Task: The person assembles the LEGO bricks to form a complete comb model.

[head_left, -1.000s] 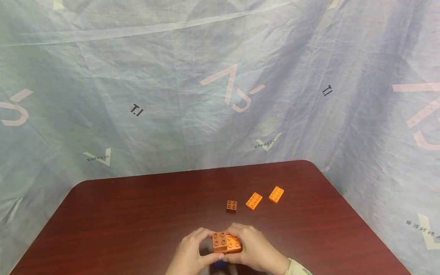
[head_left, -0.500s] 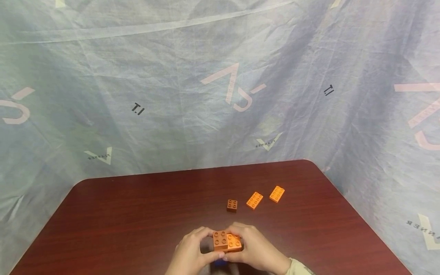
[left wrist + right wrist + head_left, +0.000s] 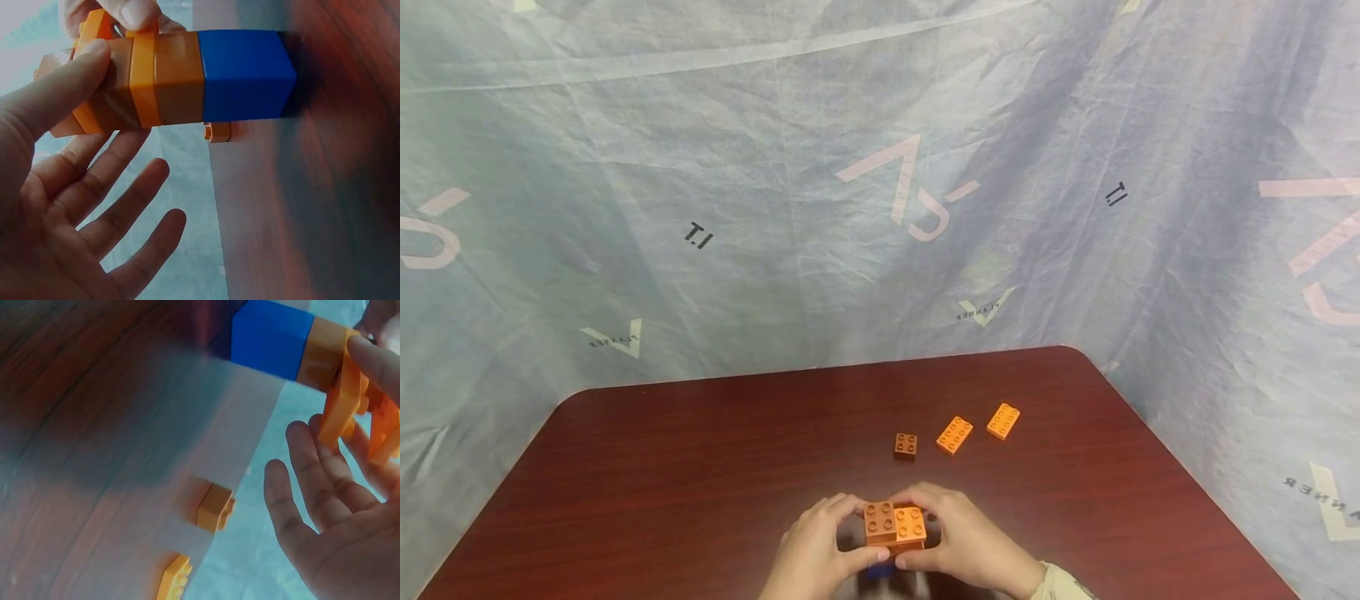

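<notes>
A toy-brick tower stands upright on the table, with a blue brick (image 3: pixel 247 75) at its base. Above it, brown bricks (image 3: pixel 179 78) alternate with orange plates (image 3: pixel 144 81). A brown four-stud brick (image 3: pixel 880 521) tops the stack, and both orange plates jut out to the right. My left hand (image 3: pixel 816 546) pinches the upper part of the tower between thumb and index finger, its other fingers spread. At the overhanging side, my right hand (image 3: pixel 966 537) pinches the lower orange plate (image 3: pixel 342 403), its thumb on the near side. Its far fingertips are partly hidden.
Beyond the hands lie a loose brown brick (image 3: pixel 906 447) and two orange plates, one nearer (image 3: pixel 954 435) and one farther right (image 3: pixel 1003 421). The dark red table (image 3: pixel 700 467) ends against a printed grey cloth (image 3: pixel 775 250).
My right hand has shifted slightly right, so its thumb now sits apart from my left thumb. The left hand and the tower stay almost still.
</notes>
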{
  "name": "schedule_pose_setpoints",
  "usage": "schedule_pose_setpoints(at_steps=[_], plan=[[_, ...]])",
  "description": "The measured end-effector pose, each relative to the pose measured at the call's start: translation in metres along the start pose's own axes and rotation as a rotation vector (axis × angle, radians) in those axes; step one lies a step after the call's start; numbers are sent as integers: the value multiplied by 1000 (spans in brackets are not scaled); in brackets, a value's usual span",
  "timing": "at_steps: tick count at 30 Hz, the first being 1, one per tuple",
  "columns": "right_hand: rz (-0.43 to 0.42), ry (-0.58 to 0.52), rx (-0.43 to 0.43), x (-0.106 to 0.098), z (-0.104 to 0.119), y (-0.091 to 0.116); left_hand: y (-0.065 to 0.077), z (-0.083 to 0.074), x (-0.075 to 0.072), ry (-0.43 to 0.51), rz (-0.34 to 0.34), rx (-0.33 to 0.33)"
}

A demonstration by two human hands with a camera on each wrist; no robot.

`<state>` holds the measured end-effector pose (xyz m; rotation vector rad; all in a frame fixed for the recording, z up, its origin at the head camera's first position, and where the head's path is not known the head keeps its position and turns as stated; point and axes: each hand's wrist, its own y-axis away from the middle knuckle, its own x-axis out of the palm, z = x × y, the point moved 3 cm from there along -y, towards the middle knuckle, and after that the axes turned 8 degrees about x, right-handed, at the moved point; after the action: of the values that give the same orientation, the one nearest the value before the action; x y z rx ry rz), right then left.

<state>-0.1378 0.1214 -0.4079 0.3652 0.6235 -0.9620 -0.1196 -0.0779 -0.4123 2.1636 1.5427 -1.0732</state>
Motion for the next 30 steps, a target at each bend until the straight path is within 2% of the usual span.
schedule_pose_setpoints(at_steps=[6, 12, 18, 26, 30], plan=[[21, 73, 32, -15, -8, 3, -1, -2, -1, -51, 20, -12], [19, 76, 69, -30, -17, 6, -2, -4, -1, -87, 27, -17], [-93, 146, 109, -45, -29, 7, -2, -4, -1, -92, 30, -22], [-247, 268, 270, -60, -49, -1, -1, -4, 0, -94, 26, -22], [-296, 308, 339, -66, -57, -5, 0, -4, 1, -96, 23, -19]])
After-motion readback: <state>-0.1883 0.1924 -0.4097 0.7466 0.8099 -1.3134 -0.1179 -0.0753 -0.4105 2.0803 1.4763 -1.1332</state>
